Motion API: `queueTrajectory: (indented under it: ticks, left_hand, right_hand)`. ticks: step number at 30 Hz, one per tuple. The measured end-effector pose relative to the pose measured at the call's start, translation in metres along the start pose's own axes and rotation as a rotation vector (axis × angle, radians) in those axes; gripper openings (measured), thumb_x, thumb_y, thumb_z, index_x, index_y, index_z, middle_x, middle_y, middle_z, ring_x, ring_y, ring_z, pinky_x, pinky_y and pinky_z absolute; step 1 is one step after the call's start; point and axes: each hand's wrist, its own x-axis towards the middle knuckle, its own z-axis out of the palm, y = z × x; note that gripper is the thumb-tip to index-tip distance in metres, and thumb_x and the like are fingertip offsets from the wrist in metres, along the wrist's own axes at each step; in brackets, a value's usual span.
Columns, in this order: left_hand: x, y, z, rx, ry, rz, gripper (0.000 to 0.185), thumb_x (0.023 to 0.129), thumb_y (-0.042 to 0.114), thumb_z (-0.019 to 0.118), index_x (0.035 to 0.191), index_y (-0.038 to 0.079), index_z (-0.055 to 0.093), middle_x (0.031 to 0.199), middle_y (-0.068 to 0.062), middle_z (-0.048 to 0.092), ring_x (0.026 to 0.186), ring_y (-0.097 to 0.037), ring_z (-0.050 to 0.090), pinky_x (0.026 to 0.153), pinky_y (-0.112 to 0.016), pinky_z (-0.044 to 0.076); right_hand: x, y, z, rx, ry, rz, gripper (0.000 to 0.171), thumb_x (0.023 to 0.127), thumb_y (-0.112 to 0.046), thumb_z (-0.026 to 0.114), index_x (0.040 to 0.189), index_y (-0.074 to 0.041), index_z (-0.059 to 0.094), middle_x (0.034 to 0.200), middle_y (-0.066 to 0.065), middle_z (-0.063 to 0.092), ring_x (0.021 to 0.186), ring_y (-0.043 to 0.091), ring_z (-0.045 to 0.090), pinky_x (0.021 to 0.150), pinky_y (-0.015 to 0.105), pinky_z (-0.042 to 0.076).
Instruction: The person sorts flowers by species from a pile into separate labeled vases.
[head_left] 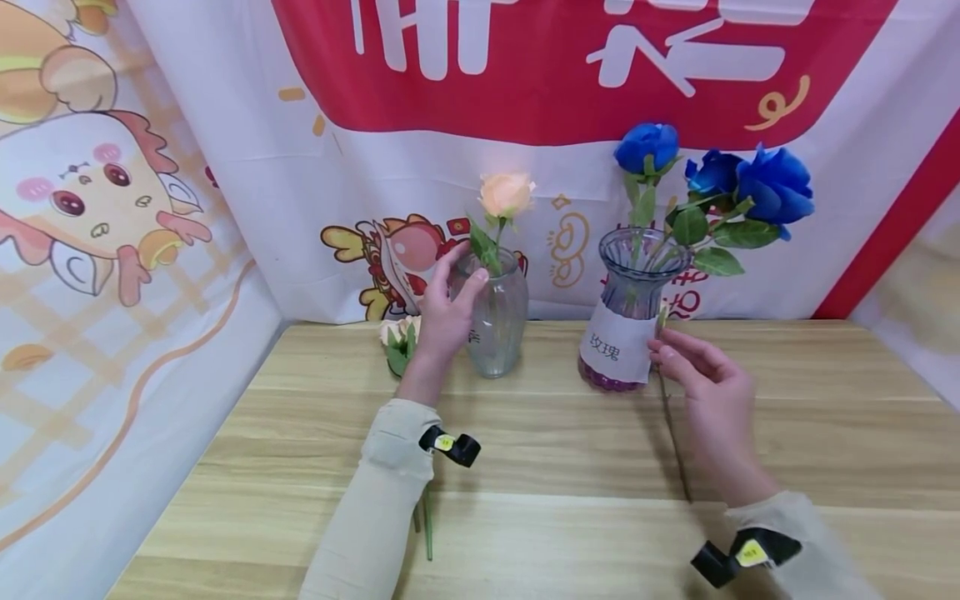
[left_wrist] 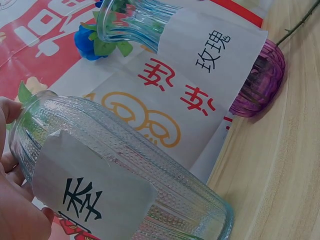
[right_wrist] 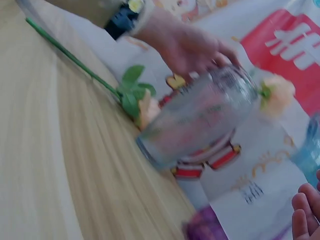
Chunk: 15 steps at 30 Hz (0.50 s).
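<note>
My left hand (head_left: pixel 448 312) grips the neck of a clear ribbed glass vase (head_left: pixel 504 329), which stands upright on the table. One peach rose (head_left: pixel 506 194) rises from its mouth, and a white paper label (left_wrist: pixel 90 195) with black characters is stuck on its side. To the right stands a flared glass vase (head_left: pixel 636 282), blue above and purple at the base, also labelled, holding blue roses (head_left: pixel 772 187). Beside that vase, my right hand (head_left: pixel 716 400) pinches a thin dark flower stem (head_left: pixel 671 429) with a small green tip. Whether a bloom belongs to this stem I cannot tell.
Another pale peach rose (head_left: pixel 397 335) lies on the wooden table (head_left: pixel 570 525) left of the clear vase, partly behind my left arm. Green stem ends (head_left: pixel 428 529) show beside the sleeve. A printed cloth (head_left: pixel 420 175) hangs behind the table.
</note>
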Motion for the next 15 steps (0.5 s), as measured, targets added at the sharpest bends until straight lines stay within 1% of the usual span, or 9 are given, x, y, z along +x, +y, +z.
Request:
queueTrajectory:
  ticks: [4, 8, 11, 15]
  left_hand:
    - [0.0, 0.001, 0.0, -0.002, -0.001, -0.008, 0.056, 0.105, 0.028, 0.065, 0.158, 0.022, 0.047, 0.163, 0.001, 0.046, 0.156, -0.018, 0.04, 0.132, -0.043, 0.03]
    - [0.0, 0.001, -0.001, 0.003, 0.006, -0.01, 0.056, 0.105, 0.028, 0.065, 0.158, 0.022, 0.047, 0.163, 0.001, 0.046, 0.155, -0.018, 0.04, 0.132, -0.043, 0.031]
    - [0.0, 0.001, -0.001, 0.007, 0.008, -0.003, 0.056, 0.105, 0.027, 0.065, 0.158, 0.021, 0.047, 0.163, 0.001, 0.047, 0.155, -0.018, 0.041, 0.132, -0.043, 0.031]
    - [0.0, 0.001, -0.001, 0.005, 0.002, 0.005, 0.056, 0.105, 0.026, 0.065, 0.158, 0.02, 0.047, 0.163, 0.0, 0.047, 0.155, -0.018, 0.041, 0.132, -0.042, 0.031]
  right_hand:
    - [0.008, 0.003, -0.019, 0.021, 0.01, 0.028, 0.038, 0.095, -0.017, 0.08, 0.131, -0.007, 0.072, 0.108, -0.006, 0.082, 0.097, 0.005, 0.078, 0.083, 0.016, 0.061]
    - [0.014, 0.007, -0.032, 0.02, -0.005, 0.042, 0.033, 0.096, -0.015, 0.079, 0.128, -0.011, 0.075, 0.105, -0.008, 0.082, 0.093, 0.004, 0.078, 0.08, 0.016, 0.062]
    - [0.018, 0.011, -0.039, 0.028, -0.01, 0.057, 0.03, 0.097, -0.012, 0.078, 0.127, -0.012, 0.076, 0.102, -0.01, 0.082, 0.091, 0.004, 0.079, 0.08, 0.017, 0.062]
    - [0.022, 0.015, -0.047, 0.003, -0.004, 0.094, 0.037, 0.098, -0.014, 0.077, 0.134, -0.013, 0.072, 0.104, -0.012, 0.082, 0.093, 0.004, 0.078, 0.081, 0.016, 0.062]
